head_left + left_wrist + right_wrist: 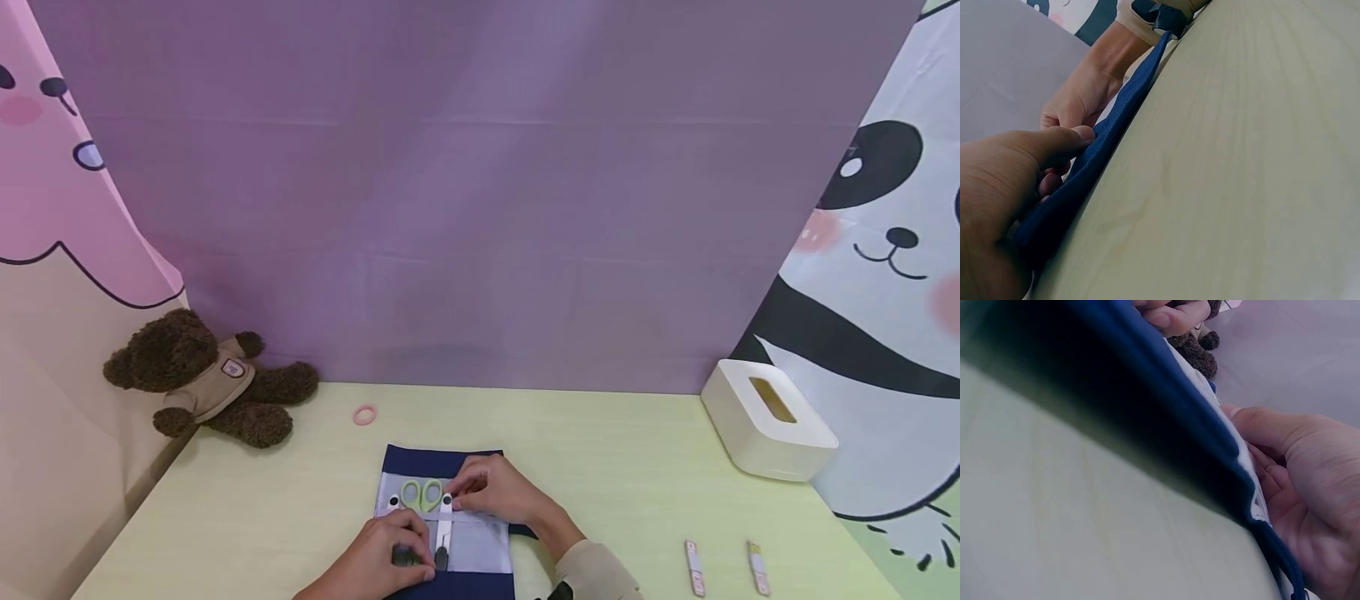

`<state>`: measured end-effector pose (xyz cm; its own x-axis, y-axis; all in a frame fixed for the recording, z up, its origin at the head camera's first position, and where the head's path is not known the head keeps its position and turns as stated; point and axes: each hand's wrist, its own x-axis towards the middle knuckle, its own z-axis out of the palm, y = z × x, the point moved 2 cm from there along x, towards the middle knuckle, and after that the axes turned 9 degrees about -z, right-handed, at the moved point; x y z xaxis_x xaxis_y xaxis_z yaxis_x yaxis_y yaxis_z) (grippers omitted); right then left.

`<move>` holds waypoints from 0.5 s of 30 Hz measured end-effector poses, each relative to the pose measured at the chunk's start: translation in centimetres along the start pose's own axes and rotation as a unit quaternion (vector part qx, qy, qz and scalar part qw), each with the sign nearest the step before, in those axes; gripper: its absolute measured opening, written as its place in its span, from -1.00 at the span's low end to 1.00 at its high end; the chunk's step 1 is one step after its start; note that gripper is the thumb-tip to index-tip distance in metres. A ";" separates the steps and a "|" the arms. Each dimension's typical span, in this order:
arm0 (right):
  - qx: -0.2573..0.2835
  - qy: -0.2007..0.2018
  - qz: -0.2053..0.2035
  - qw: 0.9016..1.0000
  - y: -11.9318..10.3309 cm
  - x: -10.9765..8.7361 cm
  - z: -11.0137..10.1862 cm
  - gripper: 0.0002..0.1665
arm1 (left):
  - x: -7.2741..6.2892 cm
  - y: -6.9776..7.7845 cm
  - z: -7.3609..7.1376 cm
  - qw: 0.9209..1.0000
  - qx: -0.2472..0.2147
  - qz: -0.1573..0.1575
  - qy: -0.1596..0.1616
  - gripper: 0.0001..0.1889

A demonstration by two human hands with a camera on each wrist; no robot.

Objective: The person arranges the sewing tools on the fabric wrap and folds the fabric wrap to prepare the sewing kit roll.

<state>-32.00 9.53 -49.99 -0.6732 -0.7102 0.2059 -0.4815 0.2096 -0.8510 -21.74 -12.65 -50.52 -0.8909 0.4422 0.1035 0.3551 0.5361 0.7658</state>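
Observation:
A navy fabric case (480, 585) with a pale grey inside lies unfolded at the front middle of the table. Across it, a pale band crosses green-handled scissors (411, 493) and a slim white tool (444, 527) with a black dot on top and a dark grey lower end. Another white-topped tool (393, 501) shows partly behind my left hand (390, 550). That hand holds the case's lower-left part, thumb on the navy fabric (1102, 134). My right hand (498, 492) pinches the upper end of the slim white tool; its fingertips are partly hidden.
A pink ring (364, 415) lies behind the case. A brown teddy bear (225, 383) is at the back left, a white tissue box (768, 421) at the back right. Two small pink-and-white sticks (694, 568) lie at the front right.

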 end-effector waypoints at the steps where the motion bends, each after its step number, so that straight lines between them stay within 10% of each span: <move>1: -0.001 -0.002 0.000 1.000 0.0 0.0 0.0 -0.80 | 0.0 -0.1 0.0 1.000 0.001 0.002 0.002 -0.91; 15: -0.052 0.029 -0.005 0.998 -2.0 -4.5 -5.1 -0.73 | -0.2 -0.1 0.4 0.998 0.008 0.045 0.035 -0.92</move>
<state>-30.86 15.75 -46.74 -0.6974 -0.6737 0.2445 -0.5420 0.2726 -0.7949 -21.55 -12.52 -50.89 -0.8729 0.4378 0.2156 0.4383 0.5091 0.7408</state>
